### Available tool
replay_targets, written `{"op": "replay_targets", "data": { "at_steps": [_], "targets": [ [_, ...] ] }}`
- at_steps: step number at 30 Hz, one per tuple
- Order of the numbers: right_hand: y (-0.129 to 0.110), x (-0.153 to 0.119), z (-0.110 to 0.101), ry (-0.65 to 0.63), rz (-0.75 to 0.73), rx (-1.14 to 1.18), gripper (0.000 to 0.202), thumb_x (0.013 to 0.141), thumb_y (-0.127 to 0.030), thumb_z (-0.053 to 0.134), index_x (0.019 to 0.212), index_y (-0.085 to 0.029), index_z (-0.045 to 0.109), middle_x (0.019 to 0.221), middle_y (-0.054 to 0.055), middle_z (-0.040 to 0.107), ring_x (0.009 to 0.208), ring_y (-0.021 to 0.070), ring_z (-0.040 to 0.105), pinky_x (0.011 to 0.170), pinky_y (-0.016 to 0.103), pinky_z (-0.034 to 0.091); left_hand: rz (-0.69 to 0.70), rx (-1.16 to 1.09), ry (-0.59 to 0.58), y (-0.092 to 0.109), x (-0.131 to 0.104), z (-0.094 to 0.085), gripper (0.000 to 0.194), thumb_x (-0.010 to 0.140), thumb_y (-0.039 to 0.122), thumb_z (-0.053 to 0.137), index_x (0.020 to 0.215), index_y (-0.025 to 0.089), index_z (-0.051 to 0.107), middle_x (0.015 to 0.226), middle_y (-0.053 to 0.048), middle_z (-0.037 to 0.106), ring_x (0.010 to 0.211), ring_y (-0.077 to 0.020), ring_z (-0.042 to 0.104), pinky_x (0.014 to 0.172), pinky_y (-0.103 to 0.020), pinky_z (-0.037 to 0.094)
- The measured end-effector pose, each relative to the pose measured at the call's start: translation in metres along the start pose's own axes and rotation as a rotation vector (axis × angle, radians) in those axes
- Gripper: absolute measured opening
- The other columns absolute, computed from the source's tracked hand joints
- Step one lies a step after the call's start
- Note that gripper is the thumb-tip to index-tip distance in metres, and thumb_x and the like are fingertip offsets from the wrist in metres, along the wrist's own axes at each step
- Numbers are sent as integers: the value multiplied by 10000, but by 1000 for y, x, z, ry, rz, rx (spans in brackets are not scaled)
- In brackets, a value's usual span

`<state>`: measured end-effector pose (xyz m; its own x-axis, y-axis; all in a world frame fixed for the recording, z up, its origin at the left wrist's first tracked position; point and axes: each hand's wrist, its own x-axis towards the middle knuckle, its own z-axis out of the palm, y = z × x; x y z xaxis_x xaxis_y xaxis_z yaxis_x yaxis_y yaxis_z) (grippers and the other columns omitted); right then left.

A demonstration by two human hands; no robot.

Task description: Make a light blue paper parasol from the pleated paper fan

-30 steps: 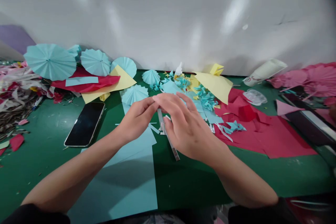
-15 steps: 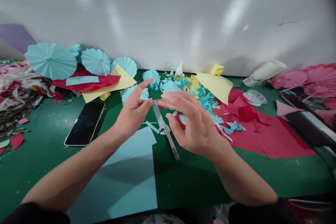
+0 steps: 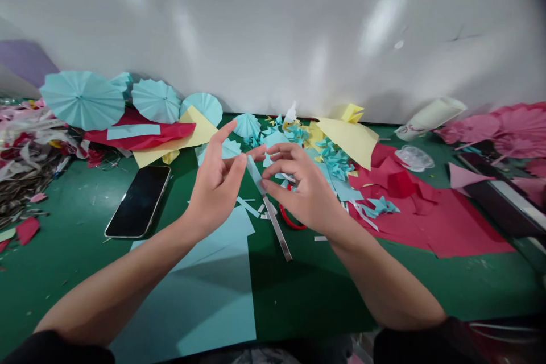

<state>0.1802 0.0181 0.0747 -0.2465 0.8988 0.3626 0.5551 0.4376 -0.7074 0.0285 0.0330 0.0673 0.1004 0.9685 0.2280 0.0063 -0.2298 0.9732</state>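
Note:
My left hand (image 3: 216,185) pinches the upper end of a narrow light-blue paper strip (image 3: 255,173) between thumb and fingers, its forefinger raised. At the strip's right edge, the thumb and forefinger of my right hand (image 3: 305,185) come together on it, with the other fingers curled above. Below the strip a thin metal ruler (image 3: 279,233) lies slanted on the table. Red-handled scissors (image 3: 292,222) are partly hidden behind my right hand. A large light-blue paper sheet (image 3: 213,296) lies under my left forearm.
A phone (image 3: 139,202) lies to the left. Pleated blue paper fans (image 3: 83,99) lean on the wall behind. Small folded blue paper pieces (image 3: 335,159) are heaped at the back. Red paper (image 3: 452,222), a clear plastic case (image 3: 413,158) and pink fans (image 3: 507,131) are at the right.
My right hand has drawn its thumb and forefinger together at the strip, uncovering more of the scissors. My left hand has tilted more upright, still pinching the strip, whose lower end has risen.

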Motion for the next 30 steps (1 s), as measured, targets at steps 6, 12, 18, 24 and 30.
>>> {"op": "replay_targets", "data": {
  "at_steps": [6,12,18,24,30],
  "targets": [
    [0,1,-4,29,26,14,68,746,-193,594,679,-200,584,1059,54,484,1034,182,513,861,373,445,-91,-217,-53,-4,5,-1,411,840,247,444,1247,229,387,868,-28,663,965,-234,613,888,-415,437],
    [-1,3,-10,54,104,11,66,744,-232,605,682,-210,600,1083,50,505,1076,200,491,864,401,432,-138,-199,-179,-8,10,-5,211,830,290,420,997,182,488,780,-10,639,857,-180,606,847,-365,427],
    [0,4,-13,10,107,-30,86,743,-248,602,668,-206,598,1091,53,505,1076,212,493,872,423,420,-96,105,-325,-5,8,-5,196,767,330,563,668,168,512,634,19,518,620,-113,502,586,-243,398],
    [2,3,-13,-36,69,-46,120,780,-267,561,684,-198,582,1066,54,520,1037,193,517,846,390,435,-81,143,-271,-6,8,-4,175,780,316,560,693,164,549,623,18,520,584,-98,471,543,-229,374],
    [2,3,-13,-62,41,-65,117,793,-243,558,687,-194,565,1070,55,518,1066,182,508,896,381,412,-134,59,-215,-5,8,-4,183,766,336,587,747,154,592,686,-9,597,651,-121,538,558,-230,407]
  ]
}}
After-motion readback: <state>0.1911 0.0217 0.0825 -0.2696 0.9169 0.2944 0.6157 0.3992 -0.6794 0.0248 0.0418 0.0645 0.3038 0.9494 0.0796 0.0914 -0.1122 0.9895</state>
